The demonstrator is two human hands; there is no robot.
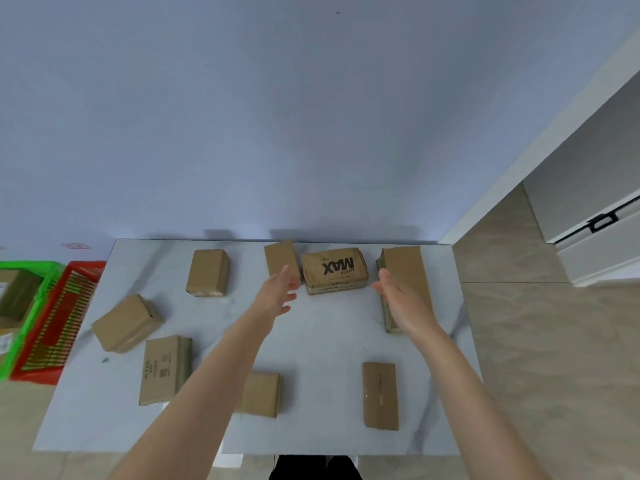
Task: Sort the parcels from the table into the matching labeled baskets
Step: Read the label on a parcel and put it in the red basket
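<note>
Several brown cardboard parcels lie on a white marble table [311, 341]. One printed "MAX" [334, 270] sits at the far middle. My left hand [278, 292] reaches out with fingers spread just left of it, in front of a smaller parcel [278, 258]. My right hand [398, 296] is stretched out open just right of it, over a long parcel [407, 271]. Neither hand holds anything. A red basket [59, 323] and a green basket [20, 306] stand on the floor at the left; the green one holds parcels.
Other parcels lie at the far left [207, 271], at the left [126, 323], at the near left [164, 368], under my left forearm [263, 394] and at the near right [380, 394]. A wall runs behind the table. White cabinets [588, 202] stand at the right.
</note>
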